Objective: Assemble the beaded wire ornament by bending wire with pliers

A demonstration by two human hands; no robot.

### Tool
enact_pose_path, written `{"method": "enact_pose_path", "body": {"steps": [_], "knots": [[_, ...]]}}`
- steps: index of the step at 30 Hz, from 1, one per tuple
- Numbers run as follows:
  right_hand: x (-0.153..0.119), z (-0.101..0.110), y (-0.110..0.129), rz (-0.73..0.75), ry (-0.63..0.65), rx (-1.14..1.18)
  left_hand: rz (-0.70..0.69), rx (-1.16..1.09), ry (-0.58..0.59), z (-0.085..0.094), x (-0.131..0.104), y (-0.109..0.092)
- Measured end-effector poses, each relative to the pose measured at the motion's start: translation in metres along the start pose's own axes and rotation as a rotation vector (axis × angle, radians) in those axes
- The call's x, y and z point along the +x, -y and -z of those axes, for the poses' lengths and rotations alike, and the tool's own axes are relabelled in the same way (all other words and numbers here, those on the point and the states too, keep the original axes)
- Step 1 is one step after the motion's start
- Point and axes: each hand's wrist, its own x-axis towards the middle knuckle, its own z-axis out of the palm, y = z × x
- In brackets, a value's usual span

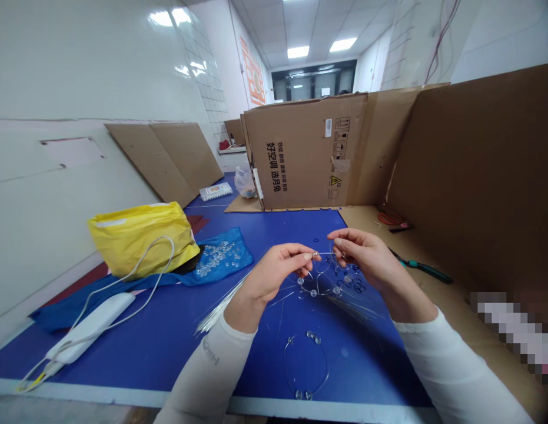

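Note:
My left hand [276, 270] is closed in a pinch on a thin clear wire, with a clear bead [316, 255] at its fingertips. Opposite it, my right hand [366, 254] pinches the same wire between thumb and forefinger. Below my fingers hangs or lies a wire loop with several round clear beads [313, 292]; whether it all belongs to the held wire, I cannot tell. Small dark rings [356, 285] lie beneath my right hand. Nearer the table's front edge rests another wire ring [327, 371] with clear beads on it.
Loose wires [221, 309] fan out by my left forearm. Clear beads [218, 257] lie on blue cloth beside a yellow bag [141, 238]. A white power strip [90, 327] with a cable sits at left. Green-handled pliers [426, 270] lie right, near cardboard walls [309, 159].

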Motion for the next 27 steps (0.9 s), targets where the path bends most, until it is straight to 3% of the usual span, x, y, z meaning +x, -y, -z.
{"method": "enact_pose_path", "body": {"steps": [11,17,23,27], "knots": [[-0.0007,-0.0023,0.0016,0.011,-0.024,-0.161,0.037,-0.018,-0.016,0.0008,0.0003,-0.0012],[-0.0021,0.0010,0.0029,0.099,-0.104,-0.320,0.044,-0.004,-0.019,0.0019,0.0020,0.0017],[-0.0086,-0.0017,0.0079,0.264,0.066,-0.483,0.039,0.018,0.001,0.0007,0.0021,0.0033],[-0.0090,-0.0026,0.0066,0.305,0.075,-0.526,0.032,0.023,-0.006,-0.0004,0.0021,0.0037]]}}
